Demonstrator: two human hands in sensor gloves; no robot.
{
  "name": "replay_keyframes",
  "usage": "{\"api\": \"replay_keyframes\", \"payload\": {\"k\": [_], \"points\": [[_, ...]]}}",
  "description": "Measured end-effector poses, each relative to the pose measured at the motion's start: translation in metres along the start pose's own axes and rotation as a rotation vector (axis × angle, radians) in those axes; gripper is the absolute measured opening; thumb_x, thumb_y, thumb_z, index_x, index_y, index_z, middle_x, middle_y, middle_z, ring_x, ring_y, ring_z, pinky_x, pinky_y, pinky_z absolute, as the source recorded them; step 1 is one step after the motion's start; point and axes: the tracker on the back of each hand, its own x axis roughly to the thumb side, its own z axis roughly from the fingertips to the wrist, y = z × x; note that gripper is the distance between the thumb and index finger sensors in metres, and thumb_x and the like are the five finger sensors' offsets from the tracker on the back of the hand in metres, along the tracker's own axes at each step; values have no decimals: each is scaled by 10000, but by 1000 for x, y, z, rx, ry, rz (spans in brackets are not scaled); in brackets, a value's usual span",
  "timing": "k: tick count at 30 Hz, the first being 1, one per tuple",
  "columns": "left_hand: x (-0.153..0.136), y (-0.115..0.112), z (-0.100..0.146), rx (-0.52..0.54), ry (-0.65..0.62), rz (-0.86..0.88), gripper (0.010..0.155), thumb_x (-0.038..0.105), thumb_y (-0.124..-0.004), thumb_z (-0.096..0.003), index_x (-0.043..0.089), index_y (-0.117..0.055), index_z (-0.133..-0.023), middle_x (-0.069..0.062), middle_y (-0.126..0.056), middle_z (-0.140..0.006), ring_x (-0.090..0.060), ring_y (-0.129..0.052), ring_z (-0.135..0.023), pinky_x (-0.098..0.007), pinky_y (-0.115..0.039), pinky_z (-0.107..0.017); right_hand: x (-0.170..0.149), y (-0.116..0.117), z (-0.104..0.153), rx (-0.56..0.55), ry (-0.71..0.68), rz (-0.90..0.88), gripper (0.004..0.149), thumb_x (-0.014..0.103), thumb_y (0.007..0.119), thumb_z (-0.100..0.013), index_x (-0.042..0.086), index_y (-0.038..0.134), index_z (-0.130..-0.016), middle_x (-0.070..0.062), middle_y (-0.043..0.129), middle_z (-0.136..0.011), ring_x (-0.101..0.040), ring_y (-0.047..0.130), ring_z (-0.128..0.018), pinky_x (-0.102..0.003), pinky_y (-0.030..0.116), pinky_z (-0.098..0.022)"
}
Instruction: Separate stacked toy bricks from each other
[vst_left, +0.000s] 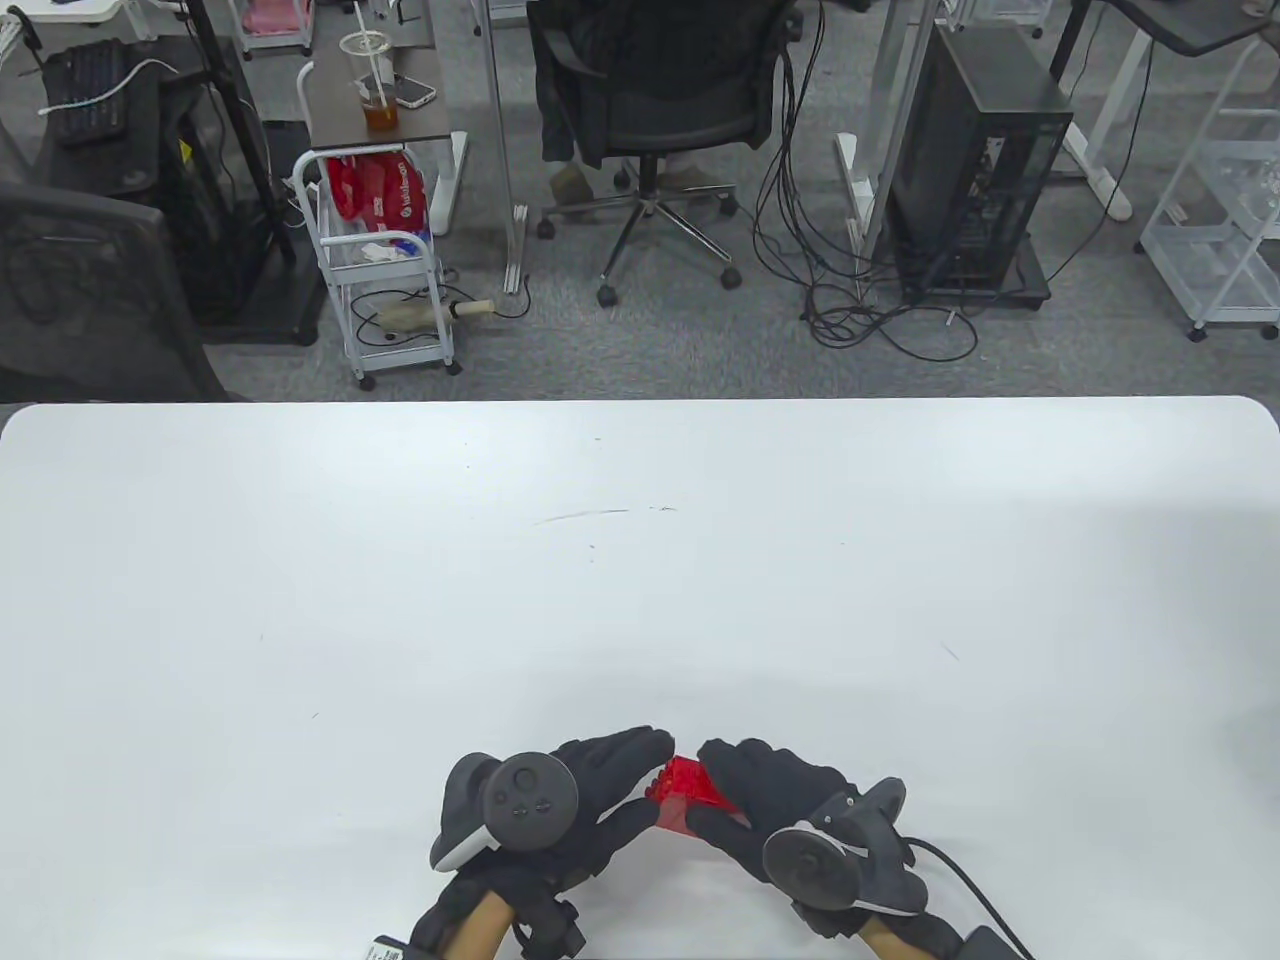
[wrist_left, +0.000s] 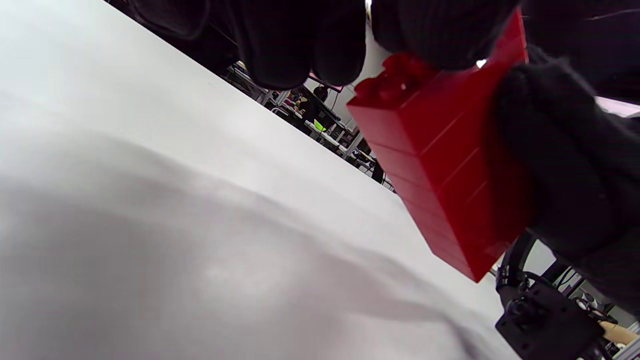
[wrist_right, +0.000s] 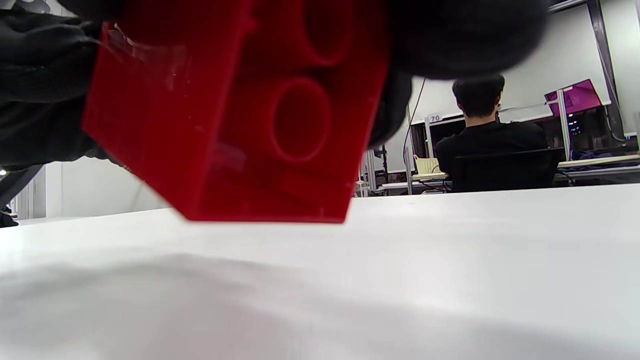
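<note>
A stack of red toy bricks (vst_left: 690, 793) is held above the white table (vst_left: 640, 560) near its front edge, between both gloved hands. My left hand (vst_left: 625, 790) grips the studded end from the left. My right hand (vst_left: 730, 800) grips the other end from the right. In the left wrist view the stack (wrist_left: 440, 160) shows several layers with studs at its upper left, and dark fingers (wrist_left: 565, 160) wrap its side. In the right wrist view the stack's hollow underside (wrist_right: 260, 125) faces the camera, tilted, clear of the table.
Beyond the table's far edge are an office chair (vst_left: 655, 110), a white cart (vst_left: 385, 270), a black computer tower (vst_left: 975, 160) and floor cables. A cable (vst_left: 960, 880) trails from my right wrist over the table's front right.
</note>
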Motion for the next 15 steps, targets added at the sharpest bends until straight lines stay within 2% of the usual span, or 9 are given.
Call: {"api": "replay_keyframes", "payload": {"k": [3,5,10,15], "points": [[4,-3,-3,-23,11,85,674,368,-746,-485,318,-500,-1111,46,-725,-1127,-238,-860,-987,-555,-629,-764,0,3,0,7,-6,14,623,656,523,-514,270,604,-997,-12,885,-798,-255,1027,-487,-389,871,-249],[4,-3,-4,-54,6,85,729,358,-790,-459,298,-484,-1117,40,-716,-1132,-235,-866,-986,-560,-628,-765,1,3,0,7,-6,5,625,655,521,-517,265,604,-999,-17,887,-808,-250,1028,-484,-386,871,-245],[8,0,-4,40,8,98,706,349,-832,-414,276,-604,-1079,21,-844,-1041,-239,-941,-907,-544,-682,-743,6,3,1,-4,22,-10,630,642,519,-525,245,593,-1007,-12,883,-826,-249,1024,-472,-387,869,-235],[25,-1,0,147,-9,-42,715,353,-823,-391,249,-627,-1071,-18,-884,-1009,-247,-977,-851,-513,-722,-726,10,2,3,-57,70,-49,632,634,518,-530,240,577,-1020,-3,881,-820,-256,1025,-457,-405,867,-214]]}}
